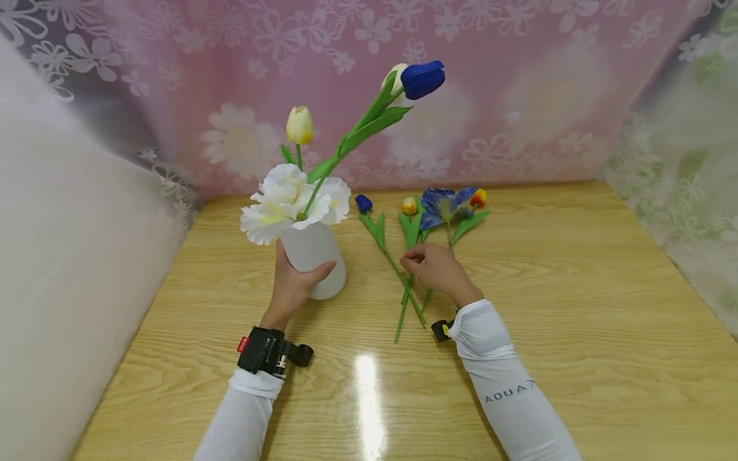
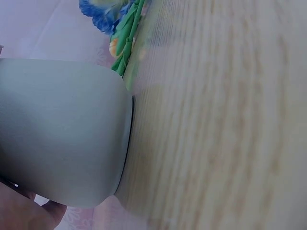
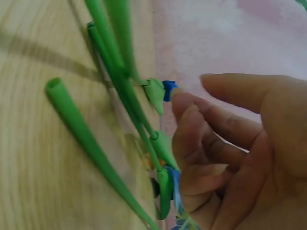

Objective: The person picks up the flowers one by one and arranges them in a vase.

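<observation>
By the fingers of the left hand the white vase is gripped round its side, with the thumb laid across the front. Nothing is seen to be grasped by the fingers of the right hand — they are loosely bent, the thumb held apart from them, near the loose stems.

The vase is placed left of the middle of the surface, nearer its far edge. Its mouth is filled with white ruffled blooms; a cream tulip is stood upright among them, and a tall blue tulip is leaned out to the right, a pale bloom being partly hidden behind it.

Other flowers are laid with their heads toward the far edge: a small blue tulip nearest the vase, then a yellow tulip, an open blue flower and, closest to the right edge, an orange tulip. Some stems are crossed — their ends directed toward the near edge. Past the far edge, a pink floral curtain is hung.
</observation>
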`<state>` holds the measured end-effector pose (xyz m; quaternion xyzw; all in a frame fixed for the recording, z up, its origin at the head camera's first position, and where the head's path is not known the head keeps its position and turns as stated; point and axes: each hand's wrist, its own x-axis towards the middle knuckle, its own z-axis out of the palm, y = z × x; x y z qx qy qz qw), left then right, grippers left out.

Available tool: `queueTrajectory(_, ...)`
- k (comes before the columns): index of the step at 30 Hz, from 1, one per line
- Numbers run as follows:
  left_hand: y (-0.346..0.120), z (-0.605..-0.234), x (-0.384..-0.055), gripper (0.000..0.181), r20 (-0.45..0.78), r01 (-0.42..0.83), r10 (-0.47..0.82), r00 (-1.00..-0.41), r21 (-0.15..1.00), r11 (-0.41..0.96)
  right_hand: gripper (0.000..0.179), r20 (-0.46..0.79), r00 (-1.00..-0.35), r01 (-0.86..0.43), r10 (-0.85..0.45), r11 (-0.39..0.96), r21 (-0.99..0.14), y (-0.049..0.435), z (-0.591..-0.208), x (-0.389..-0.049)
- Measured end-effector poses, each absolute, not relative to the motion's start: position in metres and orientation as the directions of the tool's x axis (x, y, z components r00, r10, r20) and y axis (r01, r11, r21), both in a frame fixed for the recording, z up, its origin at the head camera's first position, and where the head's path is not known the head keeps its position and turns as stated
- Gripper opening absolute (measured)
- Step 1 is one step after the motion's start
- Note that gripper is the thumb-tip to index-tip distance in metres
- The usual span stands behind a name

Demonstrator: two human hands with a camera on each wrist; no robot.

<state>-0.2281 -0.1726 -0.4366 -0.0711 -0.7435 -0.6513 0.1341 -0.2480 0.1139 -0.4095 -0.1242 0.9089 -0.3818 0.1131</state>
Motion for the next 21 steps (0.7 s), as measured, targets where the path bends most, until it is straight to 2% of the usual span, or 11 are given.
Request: queueTrajectory(21, -0.171, -0.427, -0.224, 0.088, 0.225, 0.217, -0.060, -0.972, 0.969, 0.121, 0.026, -0.142, -0.953, -0.115, -0.269, 0.751, -0.650, 0.098, -0.424, -0.250)
